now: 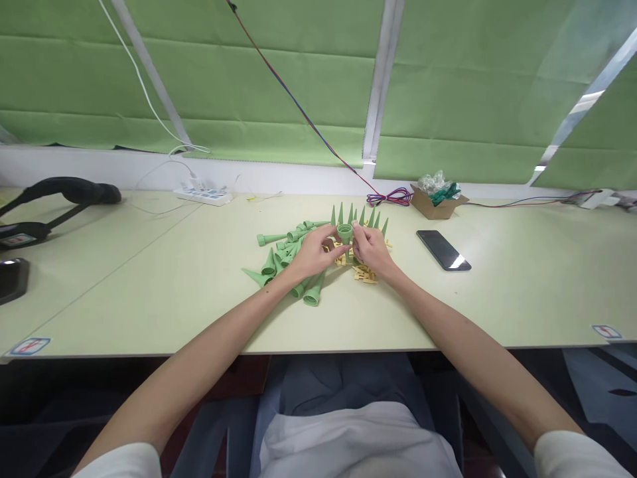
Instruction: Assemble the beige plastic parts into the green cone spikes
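Observation:
Between both hands, a green cone-shaped piece (344, 232) is held with its round open end facing up. My left hand (318, 251) grips it from the left, fingers and thumb curled round its side. From the right, my right hand (371, 247) pinches its rim. Several green cones (313, 292) lie in a loose pile left of and below my left hand. Behind the hands, several green cones (371, 217) stand point up in a row. Small yellow pieces (365, 273) are heaped under and beside my right hand.
A black phone (442, 250) lies to the right, with a small cardboard box (438, 207) of plastic bags behind it. Coiled red and blue wire (391, 197) and a white power strip (204, 194) are along the back. A black curved object (74, 190) sits far left.

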A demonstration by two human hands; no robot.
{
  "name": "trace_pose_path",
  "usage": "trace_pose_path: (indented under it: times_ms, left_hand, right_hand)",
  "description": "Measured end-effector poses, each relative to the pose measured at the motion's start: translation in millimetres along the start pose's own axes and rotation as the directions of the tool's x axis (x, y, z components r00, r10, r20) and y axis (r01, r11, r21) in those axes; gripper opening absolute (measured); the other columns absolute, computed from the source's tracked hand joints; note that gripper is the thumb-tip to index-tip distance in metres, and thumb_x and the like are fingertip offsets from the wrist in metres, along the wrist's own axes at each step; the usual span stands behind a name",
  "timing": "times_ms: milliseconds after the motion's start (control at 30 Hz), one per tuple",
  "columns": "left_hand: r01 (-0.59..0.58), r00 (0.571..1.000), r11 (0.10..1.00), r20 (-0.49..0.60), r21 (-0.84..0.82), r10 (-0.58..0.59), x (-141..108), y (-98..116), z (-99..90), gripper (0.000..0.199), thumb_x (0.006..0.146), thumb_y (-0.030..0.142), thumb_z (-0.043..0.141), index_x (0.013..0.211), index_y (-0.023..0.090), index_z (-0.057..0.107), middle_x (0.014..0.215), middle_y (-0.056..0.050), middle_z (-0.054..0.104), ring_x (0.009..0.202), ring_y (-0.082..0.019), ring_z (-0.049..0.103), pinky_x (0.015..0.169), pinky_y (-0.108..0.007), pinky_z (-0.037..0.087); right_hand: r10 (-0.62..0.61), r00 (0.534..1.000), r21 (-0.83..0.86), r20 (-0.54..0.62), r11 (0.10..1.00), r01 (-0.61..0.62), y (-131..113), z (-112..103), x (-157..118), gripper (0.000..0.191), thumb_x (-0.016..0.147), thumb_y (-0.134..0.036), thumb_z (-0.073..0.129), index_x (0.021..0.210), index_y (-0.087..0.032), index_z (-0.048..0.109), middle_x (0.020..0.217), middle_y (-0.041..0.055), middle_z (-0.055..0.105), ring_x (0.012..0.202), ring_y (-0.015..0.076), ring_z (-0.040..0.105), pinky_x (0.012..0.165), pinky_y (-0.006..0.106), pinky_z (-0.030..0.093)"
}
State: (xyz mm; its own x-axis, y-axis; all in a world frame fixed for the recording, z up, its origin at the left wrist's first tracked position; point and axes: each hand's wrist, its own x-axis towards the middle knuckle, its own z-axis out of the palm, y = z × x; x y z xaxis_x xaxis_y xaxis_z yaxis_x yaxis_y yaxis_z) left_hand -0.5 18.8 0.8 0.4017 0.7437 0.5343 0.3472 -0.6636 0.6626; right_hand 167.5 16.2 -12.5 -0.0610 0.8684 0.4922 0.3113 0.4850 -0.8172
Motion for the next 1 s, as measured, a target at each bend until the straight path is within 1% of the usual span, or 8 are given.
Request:
trace_pose_path:
  times_ms: [167,367,567,700,800,867,933,1000]
  left_hand:
    - [-0.025,0.999,0.999,-0.028,0.024,0.026,-1.2,-2.9,2.6,0.019,0.084,0.032,0.066,0.091,0.017,0.057,0.085,-0.001,0.057,0.058,-0.010,0.053,0.055,-0.024,0.043]
    - [-0.057,0.997,0.995,-0.053,0.075,0.062,-1.5,-8.1,3.9,0.018,0.086,0.033,0.065,0.096,0.018,0.062,0.090,-0.003,0.059,0.059,-0.010,0.054,0.055,-0.024,0.044]
    - [-0.016,0.999,1.000,-0.048,0.023,0.017,-0.2,-3.9,3.8,0.019,0.086,0.028,0.063,0.101,0.018,0.062,0.098,-0.005,0.064,0.059,-0.009,0.052,0.056,-0.023,0.045]
    - [0.074,0.994,0.996,-0.077,-0.048,-0.078,1.0,-3.0,2.6,0.023,0.080,0.026,0.068,0.099,0.018,0.057,0.098,-0.003,0.064,0.058,-0.007,0.052,0.055,-0.022,0.045]
    - [0.164,0.982,0.979,-0.075,-0.118,-0.173,2.1,-4.1,2.7,0.020,0.080,0.027,0.068,0.093,0.018,0.055,0.091,-0.002,0.063,0.053,-0.007,0.052,0.049,-0.022,0.042]
    - [0.236,0.970,0.951,-0.018,-0.198,-0.244,3.0,-3.3,2.9,0.018,0.084,0.033,0.064,0.085,0.017,0.056,0.076,0.000,0.060,0.050,-0.009,0.052,0.045,-0.023,0.041]
    - [0.315,0.948,0.897,0.054,-0.309,-0.314,3.9,-0.7,2.7,0.029,0.089,0.043,0.060,0.077,0.018,0.054,0.062,0.001,0.054,0.047,-0.012,0.053,0.042,-0.024,0.040]
    - [0.379,0.924,0.819,0.123,-0.432,-0.362,4.7,2.5,2.2,0.040,0.089,0.054,0.060,0.074,0.018,0.053,0.059,0.000,0.053,0.048,-0.014,0.055,0.041,-0.024,0.040]
  right_hand:
    - [0.002,1.000,-0.018,0.007,1.000,-0.002,0.4,1.1,0.5,0.065,0.094,-0.071,0.036,0.051,-0.023,0.030,0.043,-0.0003,0.038,0.047,0.0124,0.038,0.050,0.029,0.031]
    - [-0.008,1.000,-0.050,0.009,0.999,0.008,4.0,2.6,2.6,0.062,0.096,-0.065,0.040,0.050,-0.023,0.029,0.044,-0.0016,0.036,0.047,0.0110,0.033,0.051,0.029,0.030]
    - [-0.026,1.000,-0.040,-0.014,0.999,0.026,1.8,4.2,0.7,0.061,0.096,-0.066,0.038,0.054,-0.022,0.032,0.047,-0.0016,0.038,0.050,0.0109,0.036,0.052,0.028,0.030]
    - [-0.062,0.998,-0.004,0.001,0.998,0.062,-1.0,4.3,-1.6,0.059,0.097,-0.065,0.038,0.057,-0.022,0.034,0.050,-0.0016,0.040,0.051,0.0113,0.037,0.052,0.028,0.031]
    - [-0.061,0.998,0.028,0.008,0.998,0.061,-2.2,3.9,-2.4,0.058,0.097,-0.066,0.037,0.059,-0.022,0.036,0.051,-0.0018,0.040,0.052,0.0117,0.039,0.053,0.028,0.032]
    - [-0.063,0.998,0.048,0.006,0.997,0.062,-2.8,3.6,-2.6,0.057,0.097,-0.066,0.038,0.061,-0.022,0.036,0.051,-0.0020,0.041,0.052,0.0119,0.040,0.052,0.027,0.033]
    - [-0.072,0.997,0.065,0.008,0.995,0.071,-3.2,3.3,-2.8,0.056,0.096,-0.067,0.040,0.062,-0.022,0.038,0.051,-0.0022,0.041,0.052,0.0119,0.040,0.052,0.027,0.034]
    - [-0.088,0.996,0.075,0.027,0.993,0.086,-3.3,3.1,-2.9,0.056,0.096,-0.066,0.040,0.062,-0.022,0.039,0.051,-0.0023,0.042,0.051,0.0116,0.040,0.052,0.027,0.034]
